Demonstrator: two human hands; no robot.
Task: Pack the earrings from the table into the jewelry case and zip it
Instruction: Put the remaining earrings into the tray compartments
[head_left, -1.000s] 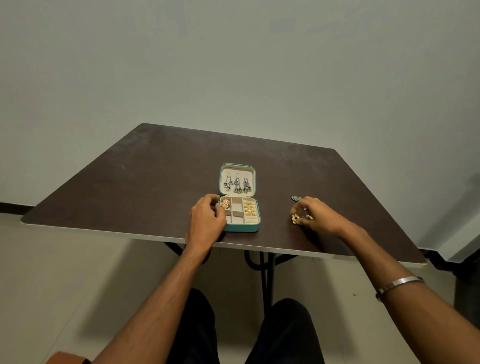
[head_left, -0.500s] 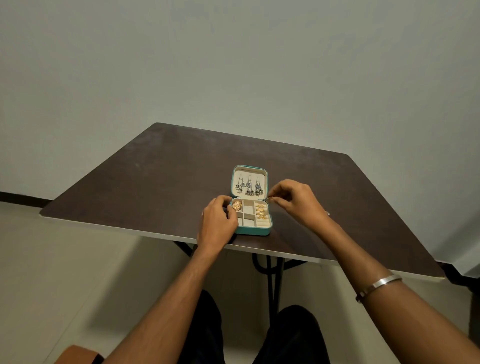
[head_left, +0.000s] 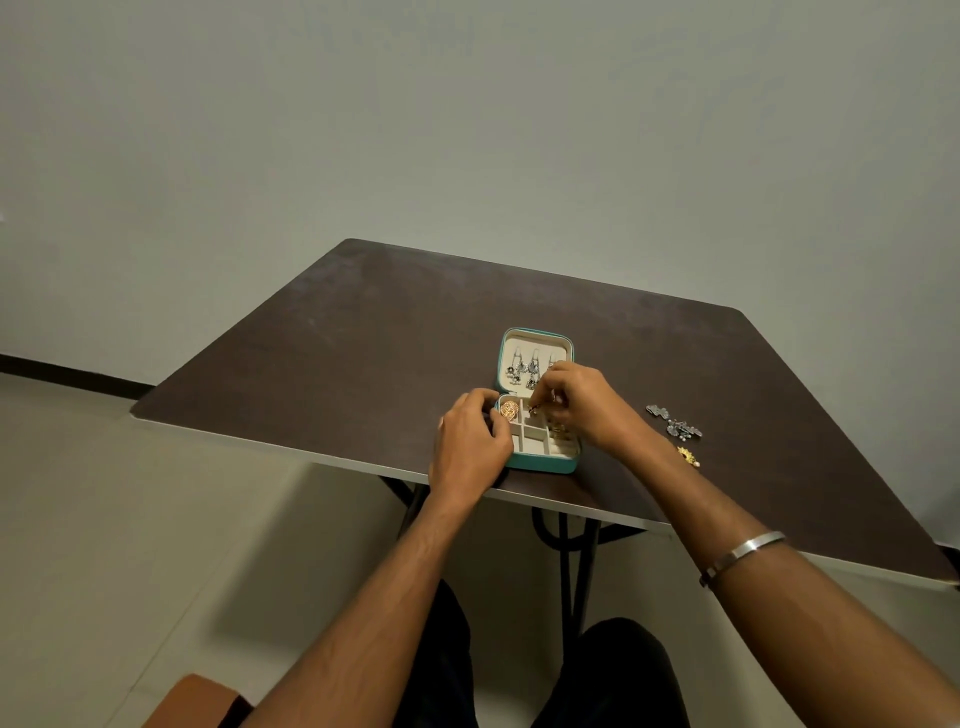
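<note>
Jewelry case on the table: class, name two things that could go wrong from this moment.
1. The jewelry case sits near the table edge; a push from the left hand might slide it off.
2. The small earring pinched by the right hand could slip and miss its compartment.

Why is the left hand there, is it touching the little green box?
Touching. In the head view the left hand rests against the left side of the open jewelry case, its fingers curled over the rim beside the gold earring.
</note>
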